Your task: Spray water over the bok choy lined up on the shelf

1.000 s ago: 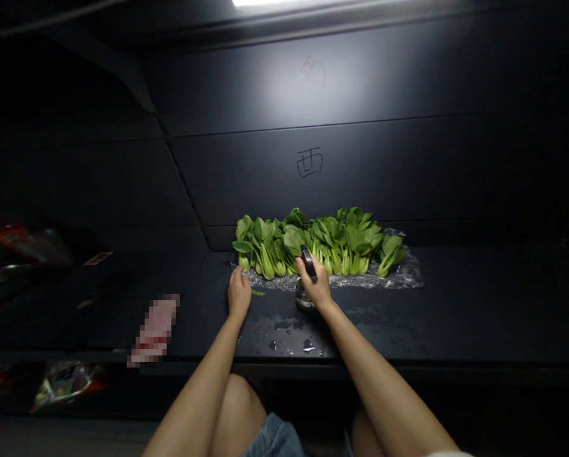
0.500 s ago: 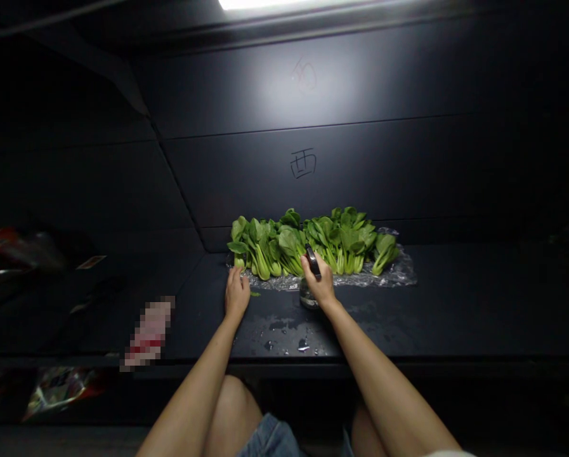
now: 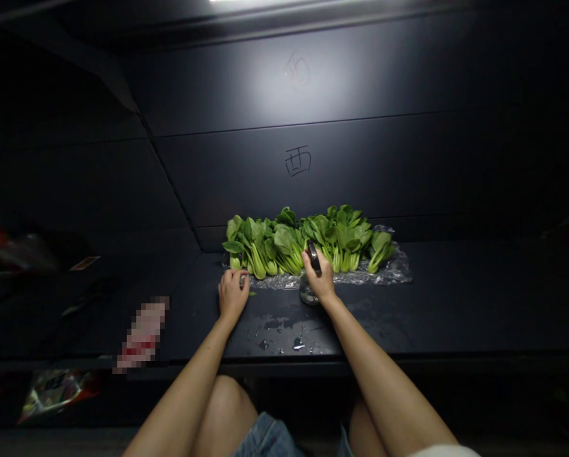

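Note:
Several heads of bok choy (image 3: 284, 247) lie side by side in a row on crinkled clear plastic wrap (image 3: 398, 270). My right hand (image 3: 321, 279) is wrapped around a spray bottle (image 3: 307, 293) with a black trigger head and a clear body, in front of the row's middle. At the row's left end, my left hand (image 3: 231, 295) rests by the plastic's front edge. Its fingers are slightly bent, with a gap between thumb and fingers, and nothing is visibly held. A small green leaf scrap (image 3: 252, 294) lies beside it.
Water drops (image 3: 298, 344) dot the dark shelf (image 3: 455, 317) in front of me. Behind stands a dark panel (image 3: 246, 171) with handwritten marks. A pixelated pink-and-red item (image 3: 144, 333) lies at the left, with shiny packets (image 3: 58, 390) on a lower level.
My left hand has shifted slightly left, its thumb and fingers further apart. My right hand keeps hold of the spray bottle. The whole view has moved a little.

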Demonstrator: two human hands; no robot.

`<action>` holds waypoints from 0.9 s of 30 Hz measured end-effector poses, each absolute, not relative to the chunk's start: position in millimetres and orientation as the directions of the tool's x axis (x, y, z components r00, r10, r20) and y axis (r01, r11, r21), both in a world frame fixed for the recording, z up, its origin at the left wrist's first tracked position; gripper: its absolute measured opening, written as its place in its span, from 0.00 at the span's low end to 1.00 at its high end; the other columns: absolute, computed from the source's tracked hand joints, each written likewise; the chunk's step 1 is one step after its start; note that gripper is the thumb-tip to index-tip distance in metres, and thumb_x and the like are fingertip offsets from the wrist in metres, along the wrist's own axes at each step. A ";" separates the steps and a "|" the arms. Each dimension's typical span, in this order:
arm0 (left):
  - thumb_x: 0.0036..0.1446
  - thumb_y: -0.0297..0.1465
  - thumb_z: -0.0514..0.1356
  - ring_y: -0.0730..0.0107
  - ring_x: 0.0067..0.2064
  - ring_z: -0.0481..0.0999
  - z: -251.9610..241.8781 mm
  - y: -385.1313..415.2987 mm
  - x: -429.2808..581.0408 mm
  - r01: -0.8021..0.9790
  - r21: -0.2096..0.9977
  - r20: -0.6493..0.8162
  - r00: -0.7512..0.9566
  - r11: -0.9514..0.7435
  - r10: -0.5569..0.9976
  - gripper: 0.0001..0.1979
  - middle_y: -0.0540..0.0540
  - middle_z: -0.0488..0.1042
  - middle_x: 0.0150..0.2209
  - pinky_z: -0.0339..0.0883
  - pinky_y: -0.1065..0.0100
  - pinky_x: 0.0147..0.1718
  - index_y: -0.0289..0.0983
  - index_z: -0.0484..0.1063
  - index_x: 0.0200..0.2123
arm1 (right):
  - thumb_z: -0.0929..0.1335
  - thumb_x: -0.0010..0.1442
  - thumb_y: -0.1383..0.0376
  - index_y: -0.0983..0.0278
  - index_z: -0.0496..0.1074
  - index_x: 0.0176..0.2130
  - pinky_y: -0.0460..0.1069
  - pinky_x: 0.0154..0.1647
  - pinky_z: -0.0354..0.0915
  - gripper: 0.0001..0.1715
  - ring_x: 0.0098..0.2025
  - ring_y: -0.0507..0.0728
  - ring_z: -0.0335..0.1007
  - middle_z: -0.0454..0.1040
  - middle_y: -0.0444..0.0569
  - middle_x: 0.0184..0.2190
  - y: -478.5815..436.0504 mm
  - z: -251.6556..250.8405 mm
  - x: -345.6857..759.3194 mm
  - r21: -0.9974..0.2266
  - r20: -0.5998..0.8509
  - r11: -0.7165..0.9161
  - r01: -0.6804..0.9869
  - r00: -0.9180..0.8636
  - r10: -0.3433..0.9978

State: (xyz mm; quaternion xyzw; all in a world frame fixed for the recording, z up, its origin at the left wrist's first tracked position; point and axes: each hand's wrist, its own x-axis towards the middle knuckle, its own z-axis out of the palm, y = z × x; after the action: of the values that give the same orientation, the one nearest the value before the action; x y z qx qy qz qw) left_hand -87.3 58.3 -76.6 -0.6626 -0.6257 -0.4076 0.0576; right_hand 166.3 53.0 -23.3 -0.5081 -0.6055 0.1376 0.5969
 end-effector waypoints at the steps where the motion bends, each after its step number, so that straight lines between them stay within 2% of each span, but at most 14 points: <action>1: 0.59 0.33 0.55 0.58 0.43 0.74 -75.6 56.7 -88.4 0.879 0.424 0.587 -0.086 -0.215 0.805 0.10 0.41 0.73 0.38 0.69 0.58 0.47 0.38 0.76 0.37 | 0.62 0.64 0.51 0.62 0.73 0.38 0.49 0.36 0.64 0.20 0.34 0.59 0.74 0.77 0.50 0.31 53.0 -23.3 166.4 -0.769 0.584 0.443 0.461 0.223 0.781; 6: 0.58 0.33 0.57 0.66 0.35 0.75 -77.1 53.4 -97.3 0.856 0.426 0.463 0.074 -0.294 0.883 0.08 0.47 0.76 0.33 0.68 0.66 0.39 0.39 0.76 0.34 | 0.62 0.64 0.51 0.62 0.73 0.38 0.49 0.35 0.64 0.19 0.34 0.58 0.73 0.77 0.50 0.30 52.0 -22.8 166.8 -0.764 0.582 0.442 0.471 0.207 0.786; 11: 0.55 0.35 0.62 0.65 0.36 0.76 -77.0 53.3 -106.9 0.816 0.444 0.404 0.185 -0.369 0.896 0.07 0.46 0.77 0.34 0.69 0.66 0.38 0.40 0.78 0.33 | 0.61 0.64 0.51 0.63 0.72 0.38 0.49 0.36 0.64 0.20 0.34 0.58 0.73 0.76 0.50 0.31 50.9 -22.5 167.1 -0.762 0.590 0.466 0.449 0.187 0.786; 14: 0.54 0.33 0.63 0.65 0.36 0.76 -76.7 54.9 -111.2 0.820 0.439 0.393 0.192 -0.367 0.899 0.06 0.46 0.77 0.35 0.69 0.65 0.39 0.39 0.78 0.34 | 0.61 0.65 0.50 0.63 0.72 0.39 0.49 0.36 0.64 0.21 0.34 0.58 0.73 0.76 0.50 0.31 51.0 -23.0 167.1 -0.761 0.593 0.467 0.450 0.190 0.782; 22: 0.56 0.30 0.61 0.64 0.36 0.75 -78.5 61.8 -106.8 0.873 0.373 0.398 0.155 -0.314 0.904 0.05 0.45 0.75 0.32 0.69 0.64 0.39 0.38 0.74 0.28 | 0.62 0.64 0.50 0.62 0.73 0.39 0.49 0.35 0.64 0.20 0.34 0.59 0.74 0.77 0.50 0.30 52.5 -23.9 167.6 -0.756 0.594 0.464 0.462 0.185 0.783; 27: 0.58 0.30 0.58 0.63 0.37 0.75 -76.5 63.6 -90.4 0.837 0.411 0.447 0.161 -0.362 0.880 0.06 0.45 0.75 0.34 0.69 0.63 0.41 0.38 0.74 0.30 | 0.62 0.64 0.51 0.62 0.73 0.39 0.50 0.37 0.65 0.20 0.34 0.59 0.74 0.77 0.50 0.31 51.7 -22.4 168.7 -0.749 0.601 0.485 0.452 0.154 0.784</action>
State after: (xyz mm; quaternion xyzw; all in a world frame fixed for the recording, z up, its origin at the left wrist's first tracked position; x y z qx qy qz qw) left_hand -90.4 63.6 -76.5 -0.7611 -0.5638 -0.3189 -0.0337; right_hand 168.7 51.7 -22.4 -0.4873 -0.6346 0.1425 0.5827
